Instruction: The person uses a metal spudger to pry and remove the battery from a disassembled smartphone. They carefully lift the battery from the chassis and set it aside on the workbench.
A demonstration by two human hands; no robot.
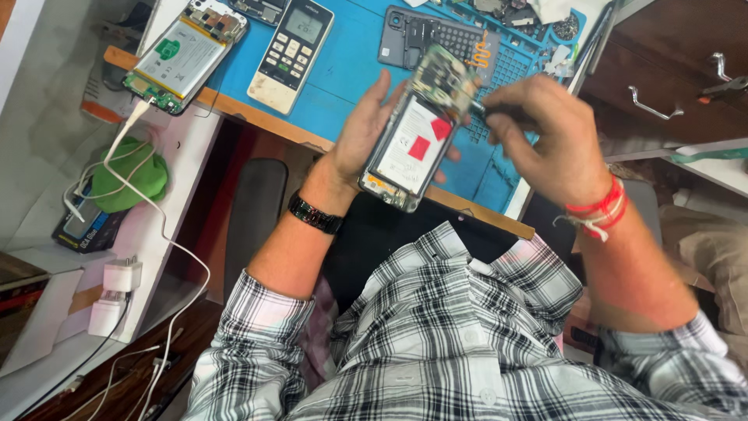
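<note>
Head view: left hand point(365, 129) grips an opened phone point(417, 132), back cover off, battery showing — held above the worktop's point(343, 62) near edge. Right hand point(545, 136) pinches a thin tool point(477, 107), tip touching the phone's top end — another opened phone point(187, 53) and a remote control point(291, 53) lie well apart, upper left.

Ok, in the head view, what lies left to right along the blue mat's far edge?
Opened phone with white cable → white remote control → grey phone frame, partly behind the held phone → small parts tray.
</note>
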